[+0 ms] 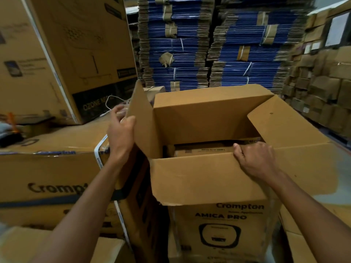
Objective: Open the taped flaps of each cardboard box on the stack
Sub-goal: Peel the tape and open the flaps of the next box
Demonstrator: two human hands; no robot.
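The brown corrugated cardboard box (224, 221) printed "Crompton Amica Pro" stood open at centre, directly before the person. The left grip (121, 135) curled round its upright left flap (144, 118); the right grip (254, 160) clasped the folded-down near flap (190, 177).

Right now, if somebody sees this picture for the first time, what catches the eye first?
First, the big open box in the middle: the left hand grips its upright left flap, and the right hand grips the edge of the near flap. Inside, low down, lies a smaller box. Behind, tall stacks of flat blue cartons fill the back.
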